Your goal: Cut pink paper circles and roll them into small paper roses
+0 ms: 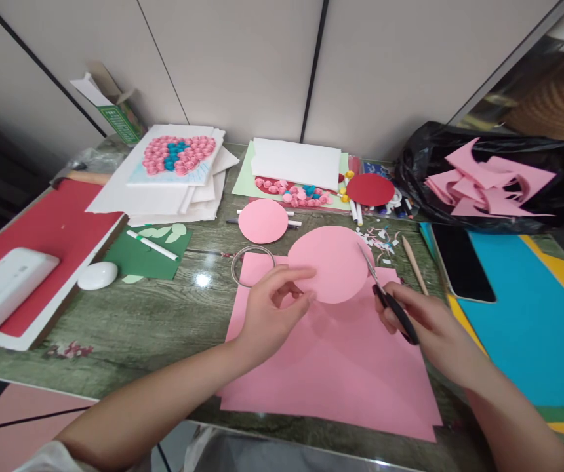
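Observation:
My left hand (275, 308) pinches the left edge of a round pink paper disc (331, 265) between thumb and fingers. In my right hand (424, 324) is a pair of scissors (393, 308) with black handles, its blades over the disc's right edge. Beneath both lies a large pink paper sheet (331, 380) with notched corners. Another pink paper circle (263, 221) rests farther back on top of some pens. A metal ring (235, 265) sits just left of the held disc, partly over the sheet's corner.
Pink paper scraps (488, 180) fill a black plastic bag (420, 151) at the back right. A phone (463, 262) lies on blue paper (542, 314). Left are a white device (11, 288), green paper (149, 252) with a marker, and a picture of rolled paper roses (178, 155).

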Available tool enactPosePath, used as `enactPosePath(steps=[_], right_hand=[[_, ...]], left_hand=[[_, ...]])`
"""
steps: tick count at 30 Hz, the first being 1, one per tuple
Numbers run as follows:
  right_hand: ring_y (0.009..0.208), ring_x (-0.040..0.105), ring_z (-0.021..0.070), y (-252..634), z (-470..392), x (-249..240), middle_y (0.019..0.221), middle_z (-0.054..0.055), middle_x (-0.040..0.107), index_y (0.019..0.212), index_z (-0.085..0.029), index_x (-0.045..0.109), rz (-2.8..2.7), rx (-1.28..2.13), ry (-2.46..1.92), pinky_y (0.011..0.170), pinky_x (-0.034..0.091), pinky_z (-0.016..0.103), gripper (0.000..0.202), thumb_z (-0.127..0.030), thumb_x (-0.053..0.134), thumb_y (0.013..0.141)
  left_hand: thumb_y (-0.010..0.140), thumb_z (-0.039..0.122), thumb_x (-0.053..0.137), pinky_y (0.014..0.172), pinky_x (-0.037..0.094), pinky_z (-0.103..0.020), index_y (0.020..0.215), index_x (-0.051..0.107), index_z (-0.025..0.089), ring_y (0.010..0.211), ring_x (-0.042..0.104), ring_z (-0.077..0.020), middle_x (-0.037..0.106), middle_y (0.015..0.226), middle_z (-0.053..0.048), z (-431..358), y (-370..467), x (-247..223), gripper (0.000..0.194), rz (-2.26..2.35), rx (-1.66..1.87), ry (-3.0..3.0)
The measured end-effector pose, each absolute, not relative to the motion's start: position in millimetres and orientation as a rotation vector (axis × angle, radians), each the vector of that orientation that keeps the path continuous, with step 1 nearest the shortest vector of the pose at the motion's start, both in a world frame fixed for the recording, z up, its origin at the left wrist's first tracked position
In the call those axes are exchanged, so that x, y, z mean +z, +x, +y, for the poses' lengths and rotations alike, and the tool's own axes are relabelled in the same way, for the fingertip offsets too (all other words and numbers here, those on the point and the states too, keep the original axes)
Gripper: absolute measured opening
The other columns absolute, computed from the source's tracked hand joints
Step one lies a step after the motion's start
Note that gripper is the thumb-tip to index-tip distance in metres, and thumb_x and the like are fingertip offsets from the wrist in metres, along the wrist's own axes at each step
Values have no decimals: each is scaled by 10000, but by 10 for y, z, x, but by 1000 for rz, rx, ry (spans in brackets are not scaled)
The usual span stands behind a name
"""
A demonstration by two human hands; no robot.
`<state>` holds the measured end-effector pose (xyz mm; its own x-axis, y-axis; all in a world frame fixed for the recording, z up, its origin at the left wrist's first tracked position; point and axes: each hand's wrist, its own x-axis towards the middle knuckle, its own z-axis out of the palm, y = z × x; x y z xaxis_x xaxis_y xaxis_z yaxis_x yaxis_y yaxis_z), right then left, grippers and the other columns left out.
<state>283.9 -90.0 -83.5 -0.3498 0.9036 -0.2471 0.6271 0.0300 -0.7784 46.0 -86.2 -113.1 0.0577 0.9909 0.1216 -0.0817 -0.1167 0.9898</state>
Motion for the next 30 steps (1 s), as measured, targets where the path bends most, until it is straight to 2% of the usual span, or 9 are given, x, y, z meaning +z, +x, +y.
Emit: enactPosePath(steps=[8, 12, 22, 30], right_hand=[[574, 402, 128, 2854, -896, -848, 610, -29, 441, 685, -212, 415, -2019, 1232, -1567, 542, 303, 251, 235, -279, 379, 907], [565, 399, 125, 2857, -897, -861, 607, -31, 440, 694, -212, 418, -2011, 1234, -1560, 535, 304, 249, 216, -261, 381, 901], [571, 400, 124, 2869, -902, -861, 607, -37, 443, 685, -217, 413, -2026, 1220, -1584, 540, 304, 250, 198, -210, 395, 882], [562, 404, 118, 2849, -907, -872, 596, -38, 440, 671, -211, 406, -1993, 1256, -1547, 538, 302, 248, 246, -252, 387, 912]], left_hand=[[765, 152, 637, 688, 496, -250, 829, 704, 183, 760, 581, -123, 643, 791, -39, -866, 459, -1128, 98, 1088, 1305, 1279], [773, 165, 628, 709, 501, -264, 891, 709, 195, 797, 590, -135, 666, 849, -50, -873, 456, -1130, 146, 1104, 1304, 1266], [738, 132, 655, 637, 521, -224, 952, 689, 204, 673, 572, -85, 620, 848, -24, -857, 477, -1119, 228, 1107, 1356, 1275], [728, 139, 668, 640, 542, -226, 975, 667, 203, 651, 575, -72, 590, 933, -37, -862, 477, -1113, 255, 1125, 1344, 1233]])
